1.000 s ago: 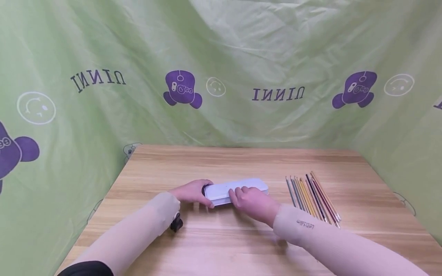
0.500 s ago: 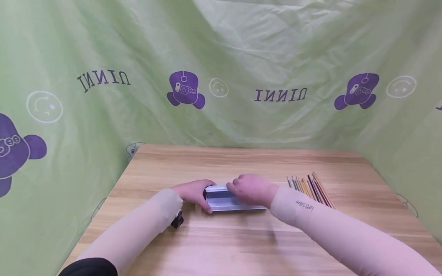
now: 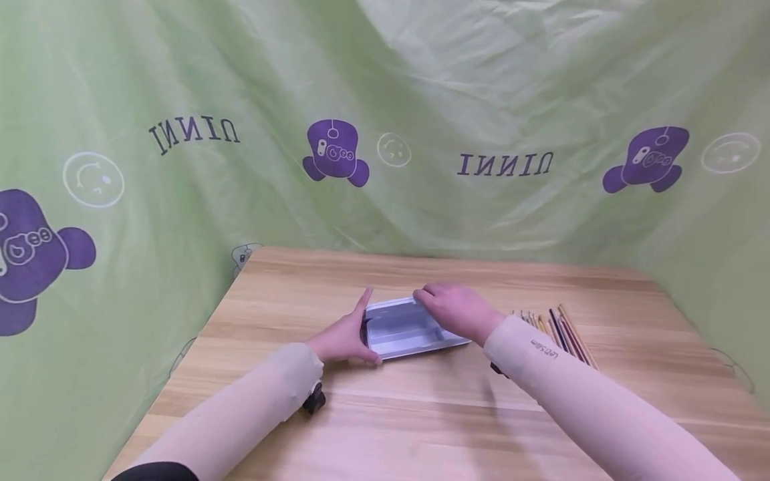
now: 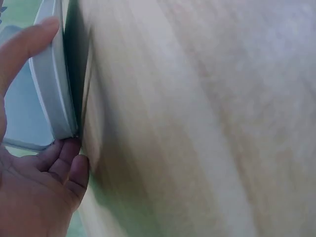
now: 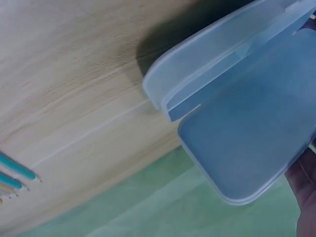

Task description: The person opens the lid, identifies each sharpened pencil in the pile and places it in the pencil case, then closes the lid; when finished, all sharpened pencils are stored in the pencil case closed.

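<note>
A pale bluish-white pencil case [image 3: 402, 332] lies on the table with its hinged lid [image 5: 249, 131] swung up. Its inside shows no contents in the head view. My left hand [image 3: 343, 337] grips the left end, the thumb on the near wall and the other fingers around the end, as the left wrist view shows. The lid's upper edge is held by my right hand [image 3: 458, 310] near the right corner. That hand covers part of the lid, and only some of its fingers show in the right wrist view.
Several colored pencils [image 3: 565, 334] lie side by side on the wooden table [image 3: 385, 421], right of the case and partly behind the right forearm. A green curtain [image 3: 415, 220] with purple figures hangs behind and at both sides.
The lid was down a second ago; my right hand has raised it up and away, exposing the inside. My left hand has stayed at the case's left end, its fingers now more spread.
</note>
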`<act>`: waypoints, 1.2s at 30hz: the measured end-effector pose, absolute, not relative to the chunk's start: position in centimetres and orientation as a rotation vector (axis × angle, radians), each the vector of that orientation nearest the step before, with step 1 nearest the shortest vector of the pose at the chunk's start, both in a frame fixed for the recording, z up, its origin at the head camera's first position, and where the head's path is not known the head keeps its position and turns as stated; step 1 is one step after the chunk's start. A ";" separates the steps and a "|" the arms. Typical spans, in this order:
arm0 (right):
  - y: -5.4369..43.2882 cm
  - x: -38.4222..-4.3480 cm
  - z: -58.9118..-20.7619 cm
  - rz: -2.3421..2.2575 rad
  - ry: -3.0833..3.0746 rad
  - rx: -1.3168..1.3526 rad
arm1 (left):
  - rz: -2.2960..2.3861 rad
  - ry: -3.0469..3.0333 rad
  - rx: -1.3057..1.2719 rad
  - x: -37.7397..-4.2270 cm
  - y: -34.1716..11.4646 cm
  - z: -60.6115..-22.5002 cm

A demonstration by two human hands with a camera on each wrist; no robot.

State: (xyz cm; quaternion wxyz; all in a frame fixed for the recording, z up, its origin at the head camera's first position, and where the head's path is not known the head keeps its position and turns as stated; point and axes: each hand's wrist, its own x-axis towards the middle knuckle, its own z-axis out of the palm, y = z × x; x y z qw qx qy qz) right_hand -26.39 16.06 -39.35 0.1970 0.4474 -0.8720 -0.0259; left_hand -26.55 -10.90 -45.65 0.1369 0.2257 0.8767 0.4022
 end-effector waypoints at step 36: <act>15.2 -31.0 -40.5 0.358 -2.831 0.719 | 0.815 2.705 0.804 -26.0 -11.0 -45.7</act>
